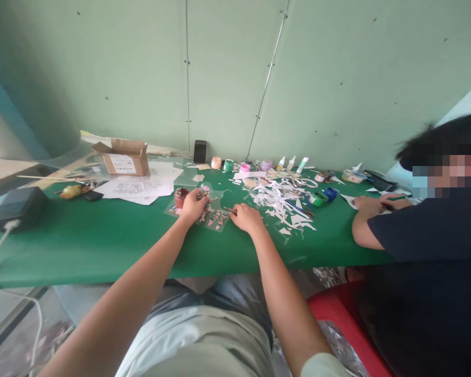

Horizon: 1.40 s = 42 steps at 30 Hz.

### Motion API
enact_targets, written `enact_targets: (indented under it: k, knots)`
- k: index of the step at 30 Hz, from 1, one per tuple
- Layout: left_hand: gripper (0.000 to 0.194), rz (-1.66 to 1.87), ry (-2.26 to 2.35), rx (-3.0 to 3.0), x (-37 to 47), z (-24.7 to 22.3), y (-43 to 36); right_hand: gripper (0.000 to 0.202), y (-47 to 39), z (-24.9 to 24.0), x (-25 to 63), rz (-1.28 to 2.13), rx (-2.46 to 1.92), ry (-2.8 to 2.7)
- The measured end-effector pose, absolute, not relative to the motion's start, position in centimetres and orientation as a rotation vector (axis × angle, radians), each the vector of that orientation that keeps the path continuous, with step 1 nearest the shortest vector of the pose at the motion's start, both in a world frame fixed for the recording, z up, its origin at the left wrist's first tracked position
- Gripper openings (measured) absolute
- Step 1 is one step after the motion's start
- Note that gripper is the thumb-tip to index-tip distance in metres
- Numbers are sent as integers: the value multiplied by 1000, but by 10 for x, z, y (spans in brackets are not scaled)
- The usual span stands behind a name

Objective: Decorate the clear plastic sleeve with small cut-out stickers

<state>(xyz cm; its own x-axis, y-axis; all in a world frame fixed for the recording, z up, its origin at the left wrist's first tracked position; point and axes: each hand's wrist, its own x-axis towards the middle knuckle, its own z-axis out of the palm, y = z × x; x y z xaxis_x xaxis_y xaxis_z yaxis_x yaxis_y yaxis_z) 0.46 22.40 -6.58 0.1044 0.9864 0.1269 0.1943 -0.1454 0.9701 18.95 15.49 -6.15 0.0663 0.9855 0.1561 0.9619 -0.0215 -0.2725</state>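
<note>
My left hand (193, 207) is closed beside an open reddish-brown paint jar (181, 197). Its fingertips curl at a small multicoloured cluster, and what they grip is too small to make out. Under and beside this hand lies a clear plastic sheet (210, 224) bearing small pink, green and pale pieces (219, 219). A little to the right, my right hand (247, 218) is wrapped round a slim, dark, brush-like tool (230, 210), whose tip points left toward the pieces.
White paper scraps (277, 196) spread to the right, near green (319, 199) and blue (331, 194) paint jars. Paint pots and glue bottles (291, 163) line the wall. An open cardboard box (126, 159), printed sheets (141, 184) and a black adapter (19, 207) stand left. A co-worker (427, 225) sits right.
</note>
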Motion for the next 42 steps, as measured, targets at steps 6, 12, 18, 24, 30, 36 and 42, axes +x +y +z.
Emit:
enact_targets:
  k: [6, 12, 18, 24, 30, 36, 42]
  knots:
    - [26, 1219, 1211, 1472, 3, -65, 224, 18, 159, -57, 178, 152, -1911, -2017]
    - [25, 1271, 1198, 1462, 2, -68, 226, 26, 169, -56, 170, 241, -1931, -2112]
    - [25, 1275, 1209, 1457, 0, -69, 226, 31, 184, -46, 173, 370, -1949, -2230]
    - [27, 1239, 1207, 1460, 1, -68, 225, 31, 188, -50, 176, 324, -1927, -2150]
    - [26, 1212, 1208, 1485, 3, -71, 225, 35, 191, -54, 201, 216, -1911, -1878]
    - [21, 1255, 1199, 1597, 2, -66, 221, 23, 182, -30, 245, 119, -1885, -1685]
    - [9, 1391, 1132, 1799, 4, -55, 199, 26, 160, 5, 304, -180, -1986, -1405]
